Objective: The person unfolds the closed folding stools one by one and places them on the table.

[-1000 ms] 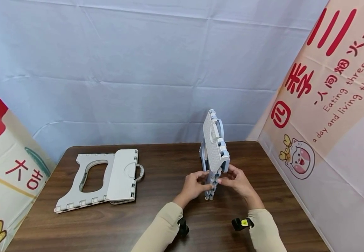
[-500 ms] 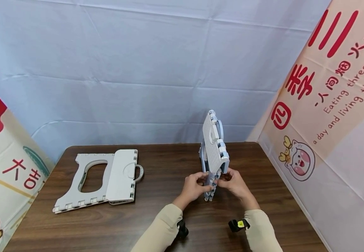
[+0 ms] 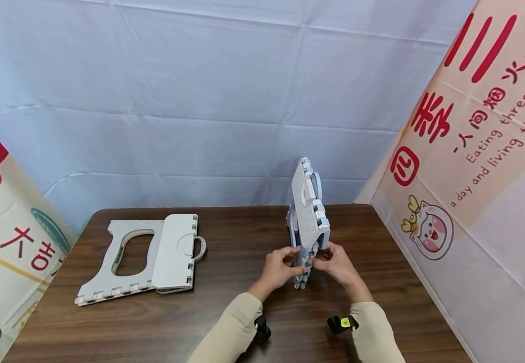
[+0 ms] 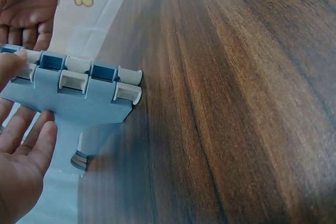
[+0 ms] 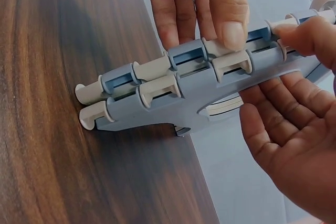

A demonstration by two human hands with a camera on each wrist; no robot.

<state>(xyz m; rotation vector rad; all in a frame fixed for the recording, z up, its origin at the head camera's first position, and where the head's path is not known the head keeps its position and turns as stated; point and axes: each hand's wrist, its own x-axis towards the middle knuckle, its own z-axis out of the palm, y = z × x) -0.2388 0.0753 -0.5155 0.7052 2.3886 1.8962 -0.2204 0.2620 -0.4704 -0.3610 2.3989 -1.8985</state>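
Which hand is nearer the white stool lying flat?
Left. The left hand is right of the white stool, holding the upright stool; the right hand is farther right, also holding it.

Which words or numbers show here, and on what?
"四季三": right backdrop
"人间烟火": same
"Eating three me", cut off: same
"a day and living thro", cut off: same
"大吉": left backdrop
Yellow label on wrist device: too small to read
Held stool, flat stool: none readable
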